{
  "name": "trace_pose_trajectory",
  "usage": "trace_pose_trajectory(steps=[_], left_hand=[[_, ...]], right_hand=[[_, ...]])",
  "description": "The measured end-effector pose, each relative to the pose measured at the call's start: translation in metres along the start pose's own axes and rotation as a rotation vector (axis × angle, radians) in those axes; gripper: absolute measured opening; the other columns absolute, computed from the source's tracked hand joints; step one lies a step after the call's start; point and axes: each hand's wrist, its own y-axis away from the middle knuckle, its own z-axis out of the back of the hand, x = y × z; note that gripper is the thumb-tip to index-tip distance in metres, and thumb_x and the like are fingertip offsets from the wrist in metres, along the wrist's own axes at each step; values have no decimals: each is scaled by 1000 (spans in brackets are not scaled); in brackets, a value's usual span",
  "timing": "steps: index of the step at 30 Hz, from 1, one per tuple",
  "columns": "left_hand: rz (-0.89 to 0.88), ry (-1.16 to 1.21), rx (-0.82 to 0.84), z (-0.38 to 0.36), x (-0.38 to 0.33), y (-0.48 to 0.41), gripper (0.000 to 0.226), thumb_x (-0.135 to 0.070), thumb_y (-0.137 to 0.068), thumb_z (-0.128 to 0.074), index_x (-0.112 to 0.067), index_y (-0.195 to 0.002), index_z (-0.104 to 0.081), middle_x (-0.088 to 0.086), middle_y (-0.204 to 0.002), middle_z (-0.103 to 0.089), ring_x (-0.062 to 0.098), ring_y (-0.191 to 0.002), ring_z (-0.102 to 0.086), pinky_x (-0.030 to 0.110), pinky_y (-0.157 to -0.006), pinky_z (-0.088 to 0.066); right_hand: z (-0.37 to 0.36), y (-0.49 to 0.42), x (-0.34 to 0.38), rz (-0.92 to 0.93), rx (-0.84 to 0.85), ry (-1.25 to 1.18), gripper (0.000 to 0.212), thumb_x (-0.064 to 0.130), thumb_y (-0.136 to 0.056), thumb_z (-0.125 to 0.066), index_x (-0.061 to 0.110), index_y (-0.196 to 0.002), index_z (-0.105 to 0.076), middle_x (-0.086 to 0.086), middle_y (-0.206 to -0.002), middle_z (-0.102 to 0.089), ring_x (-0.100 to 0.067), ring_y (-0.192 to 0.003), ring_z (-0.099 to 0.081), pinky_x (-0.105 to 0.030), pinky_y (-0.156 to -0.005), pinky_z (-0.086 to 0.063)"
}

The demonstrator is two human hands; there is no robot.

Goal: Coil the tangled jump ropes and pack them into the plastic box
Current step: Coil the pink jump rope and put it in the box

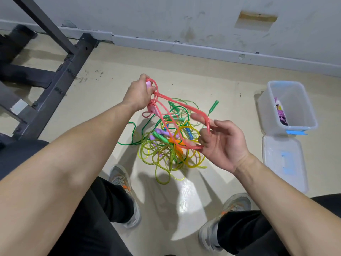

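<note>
The left hand (139, 93) is clenched tight around the pink jump rope (181, 106), gripping its two pale pink handles together with the gathered ends of its loops; one handle shows at the top of the fist and the other hangs just below it. The right hand (221, 143) is palm-up with the thumb loose and the fingers (203, 134) curled, hooking the other end of the loops. Several strands of this one rope are drawn into a long, narrow coil whose long axis runs from the left hand, far and left, down to the right hand, near and right; it is held in the air above the floor. Beneath it on the beige floor (212, 76) lies one tangled pile of jump ropes (162, 154), with green, yellow, purple, orange and blue cords and handles so knotted that the number of ropes cannot be told. One clear plastic box (302, 100) stands open on the floor to the right, well apart from the pile, its long axis running near to far, with a purple rope (281, 115) lying inside. Its one lid (273, 172) lies flat just on the near side of the box. Two grey shoes (127, 191) show at the near edge, and a dark metal frame (60, 76) stands far left.
</note>
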Motion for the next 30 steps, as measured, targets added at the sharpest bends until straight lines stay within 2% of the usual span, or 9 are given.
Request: trace_pose_trajectory(steps=[5, 9, 11, 13, 16, 20, 22, 25, 30], left_hand=[[12, 19, -6, -4, -2, 0, 33, -31, -100, -52, -11, -126, -52, 20, -111, -66, 39, -102, -62, 40, -88, -49], [-16, -23, 7, -6, -3, 2, 33, -28, -103, -50, -6, -128, -50, 22, -110, -66, 39, -104, -60, 40, -86, -46], [-10, -20, 11, -3, -1, 2, 33, -29, -102, -51, -8, -128, -50, 21, -112, -66, 39, -104, -60, 39, -86, -46], [7, -7, 13, 2, 2, 0, 33, -30, -101, -54, -9, -127, -51, 21, -113, -65, 39, -104, -61, 38, -86, -46], [-6, -5, 43, 11, 3, -1, 31, -29, -100, -56, -11, -124, -52, 18, -107, -67, 36, -98, -64, 35, -81, -47], [-74, -80, 78, 16, 1, 2, 31, -29, -100, -57, -10, -124, -52, 19, -105, -68, 38, -97, -63, 39, -82, -48], [-65, -73, 79, 18, 1, 4, 31, -29, -100, -57, -10, -124, -52, 19, -108, -68, 38, -100, -63, 38, -83, -47], [-27, -4, 86, 23, -2, 7, 30, -29, -98, -59, -12, -123, -55, 16, -109, -68, 34, -99, -62, 32, -79, -45], [-90, 91, 118, 26, -23, 24, 29, -27, -97, -64, -10, -120, -60, 6, -108, -68, 23, -97, -60, 22, -76, -39]], right_hand=[[-12, 4, 7, -46, 21, 41, 59, 25, -84, -37, 18, -139, -57, -11, -72, -59, -13, -44, -29, -23, -46, -32], [-15, 7, 4, -164, 29, 140, 41, 29, -92, -38, 10, -113, -67, 1, -59, -27, -10, -48, -9, -22, -42, -10], [-14, 7, 0, -160, -54, 317, 31, 27, -100, -37, 10, -97, -63, 3, -57, -17, -11, -47, -8, -21, -42, -9], [-7, 6, -6, -128, -195, 798, 30, 21, -107, -34, 10, -93, -59, 1, -57, -28, -13, -43, -22, -21, -41, -20], [15, 4, -8, -301, -345, 1569, 30, 34, -106, -38, 14, -89, -52, -3, -74, -50, -20, -65, -53, -28, -57, -43], [35, 7, 0, -513, -390, 1644, 40, 39, -100, -51, 11, -72, -56, -6, -57, -63, -14, -50, -59, -26, -60, -48], [40, 6, 2, -450, -390, 1660, 37, 29, -100, -50, 5, -76, -65, -8, -62, -72, -8, -53, -62, -24, -66, -49], [45, 2, -2, -359, -461, 1402, 25, 31, -102, -51, 8, -94, -58, -12, -70, -72, -27, -68, -68, -34, -70, -55], [32, -12, -14, 29, -674, 1910, 59, 30, -90, -65, 5, -140, -44, -18, -135, -48, -37, -130, -40, -40, -108, -34]])
